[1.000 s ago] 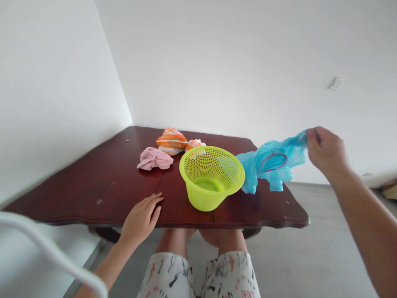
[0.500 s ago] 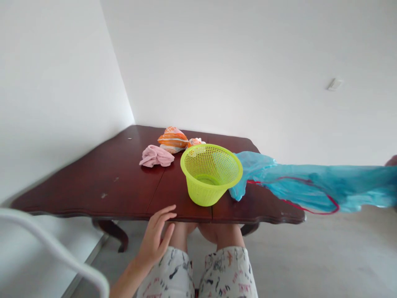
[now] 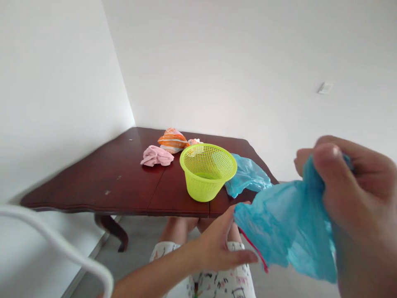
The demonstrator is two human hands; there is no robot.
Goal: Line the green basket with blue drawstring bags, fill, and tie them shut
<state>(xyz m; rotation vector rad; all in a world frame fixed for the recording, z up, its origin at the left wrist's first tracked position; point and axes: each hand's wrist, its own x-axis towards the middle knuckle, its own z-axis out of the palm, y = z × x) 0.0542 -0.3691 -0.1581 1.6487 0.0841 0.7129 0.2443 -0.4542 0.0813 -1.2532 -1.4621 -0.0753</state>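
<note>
My right hand [image 3: 353, 186] is closed around the gathered end of a blue plastic bag [image 3: 288, 223] with a red drawstring. The bag hangs down and leftward in front of the table's right edge. At its lower left edge is my left hand [image 3: 220, 244], thumb spread away from the fingers; the fingertips are partly hidden by the plastic. More blue plastic [image 3: 248, 176] lies on the table to the right of the yellow-green basket [image 3: 201, 190]. Whether it joins the piece in my right hand I cannot tell. The basket stands upright near the front edge.
On the dark wooden table [image 3: 114, 178] lie a pink cloth [image 3: 156, 156], an orange-and-white bundle [image 3: 173, 140] and a smaller similar one [image 3: 194, 142] partly behind the basket. A white curved tube [image 3: 62, 248] crosses the lower left. White walls stand behind and left.
My right hand has come in from the far right, bringing the blue plastic nearer. My left hand has moved right from the table's front edge to the bag. The view has shifted slightly.
</note>
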